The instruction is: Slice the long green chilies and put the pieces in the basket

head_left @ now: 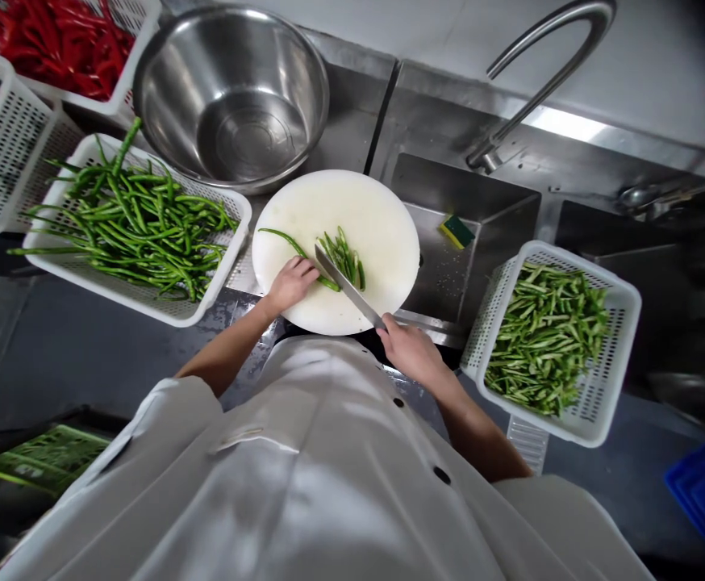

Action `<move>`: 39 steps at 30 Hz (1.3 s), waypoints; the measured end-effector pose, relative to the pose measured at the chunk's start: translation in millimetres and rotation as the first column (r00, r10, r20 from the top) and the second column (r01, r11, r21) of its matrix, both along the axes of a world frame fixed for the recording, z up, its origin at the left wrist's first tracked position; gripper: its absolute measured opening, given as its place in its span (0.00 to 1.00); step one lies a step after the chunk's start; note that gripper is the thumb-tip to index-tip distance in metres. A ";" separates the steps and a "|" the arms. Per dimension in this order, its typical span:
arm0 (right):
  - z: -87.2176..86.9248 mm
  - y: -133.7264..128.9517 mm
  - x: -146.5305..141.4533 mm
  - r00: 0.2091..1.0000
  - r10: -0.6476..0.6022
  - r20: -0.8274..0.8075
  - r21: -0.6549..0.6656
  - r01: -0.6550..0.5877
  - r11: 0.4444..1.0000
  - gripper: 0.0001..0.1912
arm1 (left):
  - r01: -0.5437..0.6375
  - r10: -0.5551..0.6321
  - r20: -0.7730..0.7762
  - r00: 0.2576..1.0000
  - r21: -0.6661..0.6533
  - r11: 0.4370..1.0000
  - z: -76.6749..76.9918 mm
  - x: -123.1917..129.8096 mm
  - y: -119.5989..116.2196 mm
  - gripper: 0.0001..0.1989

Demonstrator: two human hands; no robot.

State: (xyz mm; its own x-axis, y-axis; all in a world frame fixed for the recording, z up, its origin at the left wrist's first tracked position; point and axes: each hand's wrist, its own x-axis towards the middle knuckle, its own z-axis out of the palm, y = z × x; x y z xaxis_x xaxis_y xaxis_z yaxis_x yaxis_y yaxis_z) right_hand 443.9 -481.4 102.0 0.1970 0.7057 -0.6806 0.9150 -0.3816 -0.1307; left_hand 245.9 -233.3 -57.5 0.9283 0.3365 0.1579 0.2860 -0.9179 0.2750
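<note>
At the left, we have a white basket heaped with whole green beans, a few stems jutting over its rim; beyond its far right side sits a wide steel bowl. Next comes our round white cutting board, and on its left half lies a long green bean. Our left hand holds it against the board with bent fingers. One stretch of it reaches out on the far left of the fingertips; green also shows on their near right, though we cannot tell whether that is the same bean. Its long axis slants from far left to near right, slightly curved. Just right of the fingertips, our knife runs the same general way, tip far left. Cut pieces lie just beyond the blade, mostly pointing far and near. Our right hand is clenched around the handle at the board's near right edge. Bare board remains on the far side and the right. Past that edge, the sink drops away, then a second basket holds sliced beans.
</note>
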 end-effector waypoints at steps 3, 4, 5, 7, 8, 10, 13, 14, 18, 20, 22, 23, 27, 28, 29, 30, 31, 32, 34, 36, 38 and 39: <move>10.4 5.5 2.5 1.000 0.021 -0.009 -0.026 -0.021 0.999 0.16 | 0.000 0.000 0.013 1.000 0.030 1.000 -2.7 3.3 -2.4 0.15; 10.0 10.8 1.7 0.999 0.020 -0.026 -0.033 -0.021 0.999 0.16 | -0.002 0.001 0.018 1.000 0.037 0.999 -3.5 3.8 -3.4 0.15; 7.7 17.5 -0.1 0.999 0.014 -0.047 -0.038 -0.015 0.999 0.16 | -0.004 0.003 0.021 1.000 0.039 0.999 -4.1 4.1 -4.2 0.15; 0.4 32.1 -4.8 0.996 -0.010 -0.084 -0.029 0.008 1.000 0.16 | -0.014 0.013 0.028 1.000 0.027 1.000 -5.2 4.1 -5.4 0.15; -2.9 38.2 -6.9 0.995 -0.020 -0.093 -0.018 0.018 1.000 0.17 | -0.022 0.021 0.032 0.999 0.016 1.000 -5.7 4.1 -5.9 0.15; -6.1 45.2 -9.1 0.995 -0.027 -0.096 -0.002 0.027 1.000 0.18 | -0.040 0.040 0.037 0.999 -0.012 0.999 -6.2 4.1 -6.8 0.15; -4.9 46.1 -10.0 0.993 -0.034 -0.116 -0.010 0.034 0.999 0.17 | -0.053 0.055 0.037 0.998 -0.057 0.997 -6.2 4.6 -8.1 0.17; -5.0 46.8 -11.4 0.991 -0.047 -0.127 -0.010 0.046 0.999 0.17 | -0.054 0.056 0.039 0.998 -0.068 0.996 -6.3 4.8 -8.3 0.17; -9.5 57.1 -20.5 0.988 -0.082 -0.133 0.050 0.090 0.995 0.20 | -0.056 0.061 0.058 0.996 -0.084 0.995 -7.5 5.0 -7.4 0.17; -8.3 60.2 -21.5 0.988 -0.084 -0.128 0.045 0.090 0.995 0.21 | -0.063 0.069 0.067 0.995 -0.088 0.994 -8.4 4.8 -7.4 0.17; -5.6 60.2 -20.1 0.985 -0.096 -0.140 0.009 0.099 0.995 0.20 | -0.065 0.071 0.067 0.995 -0.094 0.993 -9.1 4.6 -9.0 0.17; -5.6 60.4 -20.0 0.982 -0.108 -0.152 -0.001 0.109 0.994 0.20 | -0.066 0.072 0.065 0.995 -0.099 0.993 -9.3 4.7 -10.2 0.17; -25.0 72.2 -31.0 0.977 -0.125 -0.172 0.095 0.143 0.985 0.21 | -0.066 0.073 0.054 0.996 -0.124 0.990 -7.2 4.7 -8.8 0.17; -32.7 76.5 -34.8 0.978 -0.126 -0.165 0.119 0.147 0.982 0.22 | -0.060 0.067 0.052 0.996 -0.126 0.990 -5.5 4.4 -4.0 0.17; -39.9 79.8 -37.6 0.979 -0.130 -0.158 0.133 0.152 0.979 0.22 | -0.058 0.065 0.053 0.997 -0.120 0.991 -3.3 3.8 3.2 0.17; -45.5 81.6 -38.8 0.979 -0.135 -0.155 0.136 0.156 0.978 0.23 | -0.072 0.078 0.059 0.995 -0.103 0.992 -0.6 3.2 12.4 0.16; -49.0 81.2 -38.1 0.978 -0.140 -0.154 0.132 0.161 0.978 0.23 | -0.103 0.108 0.068 0.992 -0.078 0.992 2.4 2.6 22.9 0.16; -50.0 78.5 -35.8 0.977 -0.147 -0.154 0.127 0.168 0.978 0.24 | -0.140 0.144 0.076 0.987 -0.049 0.989 5.3 2.1 33.6 0.15; -44.4 66.9 -27.4 0.976 -0.156 -0.154 0.113 0.174 0.978 0.24 | -0.176 0.176 0.066 0.982 -0.004 0.984 9.8 1.4 50.1 0.14; -30.8 50.1 -18.1 0.977 -0.164 -0.133 0.083 0.176 0.981 0.24 | -0.121 0.121 0.023 0.992 0.005 0.993 10.6 1.3 53.7 0.14; -14.4 33.8 -11.7 0.982 -0.159 -0.100 0.040 0.164 0.986 0.22 | -0.060 0.060 -0.002 0.998 -0.004 0.998 7.6 1.3 43.7 0.15; -7.2 27.6 -10.3 0.986 -0.143 -0.090 0.021 0.146 0.989 0.21 | -0.058 0.058 0.002 0.998 -0.010 0.998 5.2 1.3 35.7 0.15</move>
State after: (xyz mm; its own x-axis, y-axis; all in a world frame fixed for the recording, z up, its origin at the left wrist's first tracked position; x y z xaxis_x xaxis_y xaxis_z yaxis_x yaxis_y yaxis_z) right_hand 433.6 -453.7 94.7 0.2382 0.6931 -0.6804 0.8350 -0.5039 -0.2210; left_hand 247.2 -197.6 -52.4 0.9070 0.3911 0.1564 0.3377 -0.8971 0.2847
